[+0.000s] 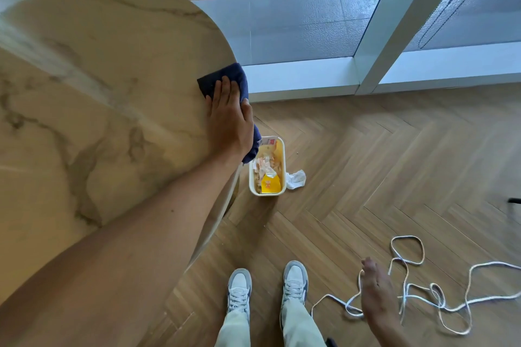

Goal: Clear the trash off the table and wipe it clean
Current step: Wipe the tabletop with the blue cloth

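The round, cream marble-patterned surface (93,110) is seen from above, with a dark blue folded cloth (225,76) lying at its right-hand edge. The cloth is pressed flat against the surface by the left hand (229,118), whose fingers are held straight and close together over the fabric; the grip is spread flat rather than curled, and part of the cloth hangs past the rim beneath the wrist. The left forearm is extended diagonally across the surface.

On the herringbone wooden floor (380,155), just beside the surface's edge, a small white rectangular bin (267,193) is shown, holding crumpled paper scraps and a yellow wrapper (270,184). A crumpled white tissue (296,179) lies on the floor, touching the bin's right side.

The right hand (376,290) is held low beside the body with its fingers relaxed and holding nothing. A white cord (451,310) is looped loosely over the floor nearby. Two grey-and-white sneakers (294,282) are seen at the bottom.
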Demonstrator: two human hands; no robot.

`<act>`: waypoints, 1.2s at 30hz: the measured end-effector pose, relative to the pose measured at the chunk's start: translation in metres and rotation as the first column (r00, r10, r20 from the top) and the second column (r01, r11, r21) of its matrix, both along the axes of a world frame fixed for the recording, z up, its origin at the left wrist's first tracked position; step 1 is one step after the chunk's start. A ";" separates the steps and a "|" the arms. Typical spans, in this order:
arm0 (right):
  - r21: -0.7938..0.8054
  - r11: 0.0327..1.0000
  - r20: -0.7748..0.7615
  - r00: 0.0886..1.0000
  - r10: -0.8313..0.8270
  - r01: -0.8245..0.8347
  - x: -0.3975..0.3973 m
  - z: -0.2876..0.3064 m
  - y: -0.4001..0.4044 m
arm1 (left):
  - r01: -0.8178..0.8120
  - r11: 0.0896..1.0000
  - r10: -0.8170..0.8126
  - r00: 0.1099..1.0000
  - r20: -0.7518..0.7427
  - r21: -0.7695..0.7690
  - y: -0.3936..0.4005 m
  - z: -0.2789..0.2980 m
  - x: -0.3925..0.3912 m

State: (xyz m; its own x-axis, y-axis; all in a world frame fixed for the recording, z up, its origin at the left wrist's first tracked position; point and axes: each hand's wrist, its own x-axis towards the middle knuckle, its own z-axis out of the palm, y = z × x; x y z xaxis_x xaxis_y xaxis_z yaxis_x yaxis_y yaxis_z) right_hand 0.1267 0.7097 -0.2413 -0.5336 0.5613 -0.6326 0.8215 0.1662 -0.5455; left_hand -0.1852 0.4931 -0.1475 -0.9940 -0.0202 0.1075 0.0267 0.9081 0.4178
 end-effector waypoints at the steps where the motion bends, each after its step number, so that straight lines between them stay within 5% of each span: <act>1: -0.007 1.000 -0.004 1.000 0.004 -0.004 -0.001 0.000 0.001 | 0.003 1.000 -0.003 1.000 0.002 0.001 0.001 0.000 0.000; 21: -0.006 0.998 -0.011 0.998 0.062 -0.062 -0.003 0.006 -0.005 | 0.114 0.988 -0.114 0.993 -0.010 0.105 0.009 0.002 0.002; 31: -0.027 0.998 0.032 0.998 0.052 -0.051 0.010 0.002 -0.009 | 0.149 0.986 -0.143 0.986 -0.084 0.073 0.028 -0.004 0.027; 36: -0.015 0.998 0.011 0.998 0.055 -0.055 0.008 0.000 -0.012 | 0.160 0.984 -0.169 0.975 -0.144 -0.073 0.033 -0.009 0.027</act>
